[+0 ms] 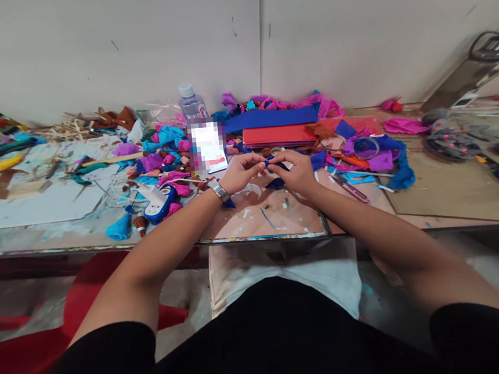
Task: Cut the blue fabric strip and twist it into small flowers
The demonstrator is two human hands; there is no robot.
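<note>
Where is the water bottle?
The water bottle stands at the back of the table by the wall, left of the blue sheet, behind the phone.

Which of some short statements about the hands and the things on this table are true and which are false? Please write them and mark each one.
1. Both hands meet over a small dark blue piece. True.
2. The left hand has a watch at its wrist. True.
3. The plastic bottle lies flat near the table edge. False: it stands upright at the back, near the wall.
4. The red sheets lie left of the bottle. False: they lie to its right.
5. The right hand holds scissors. False: it pinches the blue piece.
</note>
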